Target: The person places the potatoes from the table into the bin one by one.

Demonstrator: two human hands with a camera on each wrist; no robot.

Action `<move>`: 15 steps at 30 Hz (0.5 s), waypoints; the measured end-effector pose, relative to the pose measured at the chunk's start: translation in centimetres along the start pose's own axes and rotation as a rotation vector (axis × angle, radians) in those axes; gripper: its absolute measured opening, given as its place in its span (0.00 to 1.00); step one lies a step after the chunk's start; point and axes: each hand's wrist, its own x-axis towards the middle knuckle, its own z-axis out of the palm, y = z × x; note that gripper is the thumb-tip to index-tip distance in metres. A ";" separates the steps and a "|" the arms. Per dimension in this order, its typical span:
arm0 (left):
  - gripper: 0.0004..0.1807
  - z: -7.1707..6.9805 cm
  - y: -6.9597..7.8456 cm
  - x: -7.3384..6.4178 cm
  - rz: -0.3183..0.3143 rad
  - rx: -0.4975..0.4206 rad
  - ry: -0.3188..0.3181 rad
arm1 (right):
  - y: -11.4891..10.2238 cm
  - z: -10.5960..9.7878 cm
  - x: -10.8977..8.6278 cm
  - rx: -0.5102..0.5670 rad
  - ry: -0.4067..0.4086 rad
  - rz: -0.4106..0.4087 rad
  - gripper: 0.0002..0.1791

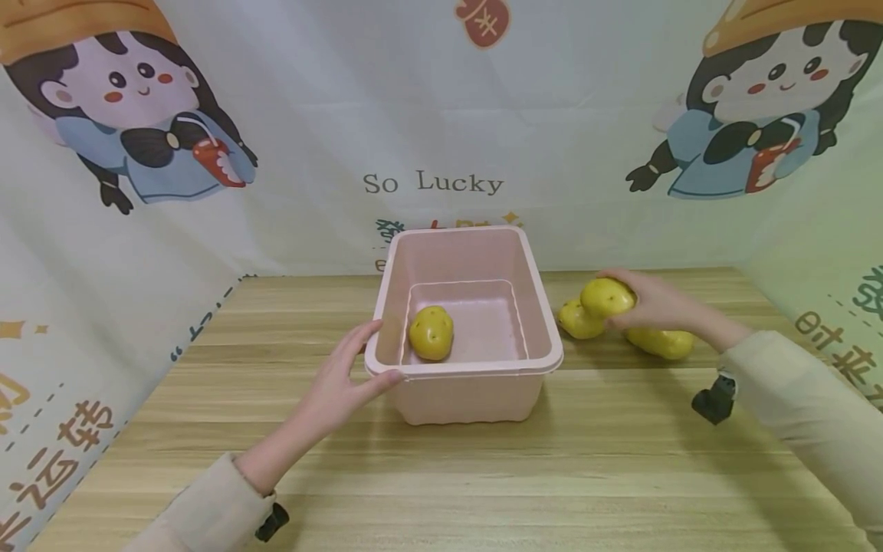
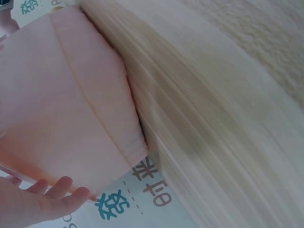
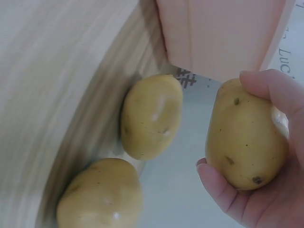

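A pink plastic bin [image 1: 469, 395] stands on the wooden table with one yellow potato [image 1: 431, 333] lying inside at its left. My left hand [image 1: 345, 376] touches the bin's near left corner, thumb along the front rim and fingers by the left side. To the right of the bin, my right hand [image 1: 638, 299] grips a potato [image 1: 605, 297] between thumb and fingers. In the right wrist view this held potato [image 3: 247, 137] hangs over the surface. Two more potatoes lie on the table there, one nearer the bin [image 3: 153, 116] and another [image 3: 102, 197] farther from it.
The wooden table [image 1: 290, 445] extends around the bin. Behind it and at both sides hangs a printed cloth [image 1: 310, 115] with cartoon figures and lettering. The bin's right wall [image 1: 545, 307] rises between its inside and the loose potatoes.
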 end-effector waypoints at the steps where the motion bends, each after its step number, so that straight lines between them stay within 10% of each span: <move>1: 0.41 0.0 0.0 0.0 0.000 0.001 0.000 | -0.1 -0.2 0.1 -0.011 0.003 0.000 0.40; 15: 0.41 0.0 0.1 -0.1 -0.001 -0.006 0.002 | -1.7 -2.1 0.9 -0.048 -0.015 0.007 0.41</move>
